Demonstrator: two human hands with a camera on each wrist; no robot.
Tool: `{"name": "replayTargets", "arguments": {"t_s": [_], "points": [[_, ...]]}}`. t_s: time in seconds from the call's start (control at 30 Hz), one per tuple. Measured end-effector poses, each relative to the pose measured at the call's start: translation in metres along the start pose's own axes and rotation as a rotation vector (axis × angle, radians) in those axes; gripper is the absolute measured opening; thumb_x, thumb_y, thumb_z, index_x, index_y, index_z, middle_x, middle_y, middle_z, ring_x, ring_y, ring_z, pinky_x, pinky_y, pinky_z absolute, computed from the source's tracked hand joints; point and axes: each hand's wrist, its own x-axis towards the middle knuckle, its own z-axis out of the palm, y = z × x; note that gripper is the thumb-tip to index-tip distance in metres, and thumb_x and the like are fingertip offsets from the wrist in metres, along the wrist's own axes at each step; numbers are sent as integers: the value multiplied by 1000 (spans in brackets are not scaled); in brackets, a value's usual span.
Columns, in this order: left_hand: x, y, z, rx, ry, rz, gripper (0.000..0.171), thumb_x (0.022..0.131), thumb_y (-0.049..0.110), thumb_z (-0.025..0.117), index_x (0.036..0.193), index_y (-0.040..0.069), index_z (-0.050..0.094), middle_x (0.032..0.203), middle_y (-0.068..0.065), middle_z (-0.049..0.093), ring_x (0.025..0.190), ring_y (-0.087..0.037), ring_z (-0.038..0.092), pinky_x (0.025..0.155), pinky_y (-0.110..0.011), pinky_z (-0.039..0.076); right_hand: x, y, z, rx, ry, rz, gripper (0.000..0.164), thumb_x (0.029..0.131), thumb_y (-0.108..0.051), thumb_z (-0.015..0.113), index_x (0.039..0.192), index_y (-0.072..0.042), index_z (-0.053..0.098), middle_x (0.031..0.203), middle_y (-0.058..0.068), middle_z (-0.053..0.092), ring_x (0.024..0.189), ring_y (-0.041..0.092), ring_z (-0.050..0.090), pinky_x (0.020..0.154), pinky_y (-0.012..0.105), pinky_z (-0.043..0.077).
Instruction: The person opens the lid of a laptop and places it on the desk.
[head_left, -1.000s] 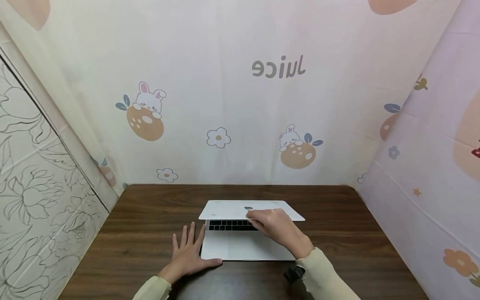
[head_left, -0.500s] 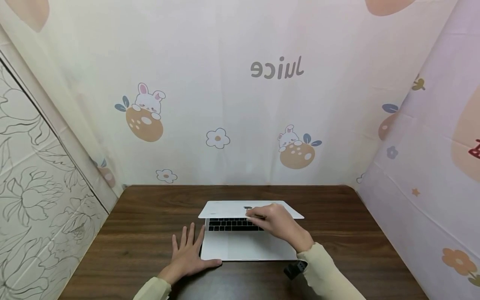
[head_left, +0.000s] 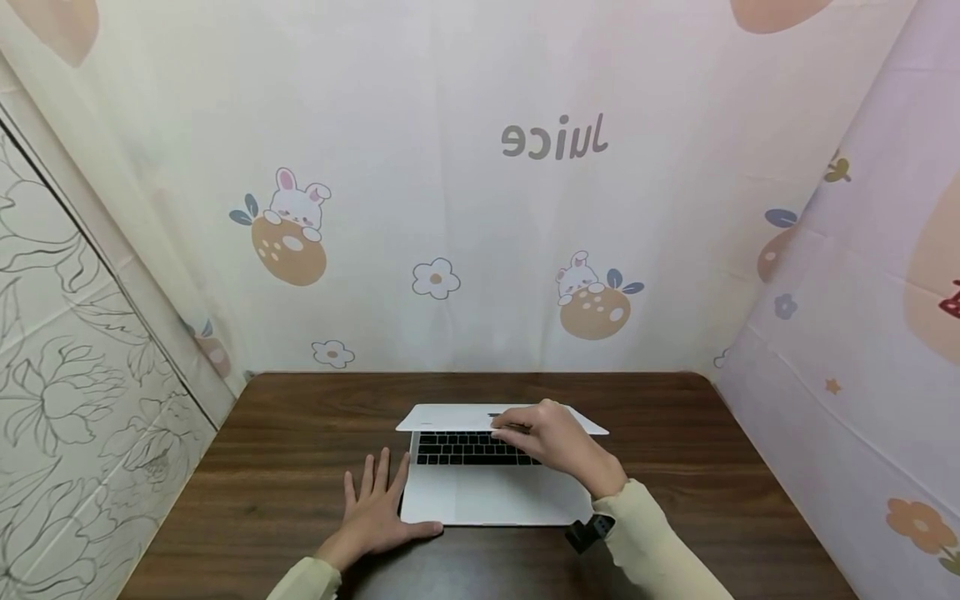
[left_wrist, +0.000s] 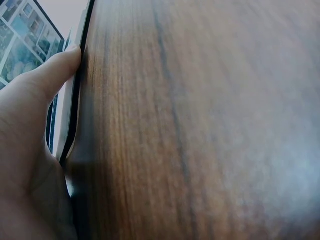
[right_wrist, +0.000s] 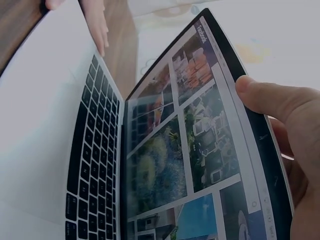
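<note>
A silver laptop (head_left: 491, 496) lies on the table, its lid (head_left: 450, 416) raised partway and leaning forward over the keyboard (head_left: 472, 454). My right hand (head_left: 558, 440) pinches the lid's front edge. In the right wrist view, the thumb of that hand (right_wrist: 300, 120) lies on the black bezel and the fingers go behind the lid. Pictures glow on the lit screen (right_wrist: 160, 155). Fingers spread, my left hand (head_left: 375, 512) rests at the base's left front corner; its thumb lies along the front edge. The left wrist view shows this left hand (left_wrist: 25, 130) against the base's side.
The dark wooden table (head_left: 300, 417) runs back to a printed curtain (head_left: 480, 200). More curtain hangs at the right, and a flower-drawn panel (head_left: 67, 392) stands at the left. A black device (head_left: 588, 533) sits at my right wrist.
The right hand has tilted the laptop's lid farther up and back, so more keyboard rows show. The left hand has stayed in place.
</note>
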Motion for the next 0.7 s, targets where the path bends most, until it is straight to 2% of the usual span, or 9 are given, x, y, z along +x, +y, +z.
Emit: {"name": "replayTargets", "arguments": {"t_s": [0.2, 0.37, 0.47, 0.7], "points": [[0, 5, -5, 10, -30, -26, 133, 64, 94, 64, 166, 18, 24, 172, -22, 7, 158, -49, 2, 118, -74, -8, 4, 1, -5, 32, -46, 64, 14, 97, -25, 73, 105, -18, 81, 94, -4, 80, 55, -10, 50, 56, 16, 46], [1, 2, -2, -11, -7, -13, 134, 63, 94, 65, 165, 18, 25, 172, -22, 9, 158, -49, 2, 117, -74, -11, 9, 2, -8, 42, -63, 85, 16, 98, -24, 72, 108, -16, 80, 95, -3, 80, 63, -7, 59, 60, 18, 51], [-1, 4, -4, -26, 9, 4, 133, 63, 93, 65, 165, 16, 26, 172, -23, 11, 157, -50, 3, 117, -74, -12, 12, 3, -10, 32, -61, 86, 14, 98, -25, 72, 108, -18, 80, 96, -4, 80, 66, -7, 61, 62, 19, 52], [-2, 3, -4, -32, 9, 11, 132, 65, 91, 67, 164, 15, 26, 171, -24, 11, 157, -51, 3, 117, -75, -12, 20, 9, -14, 2, -67, 99, 12, 98, -29, 71, 107, -23, 79, 93, -9, 79, 60, -7, 54, 62, 20, 50]]}}
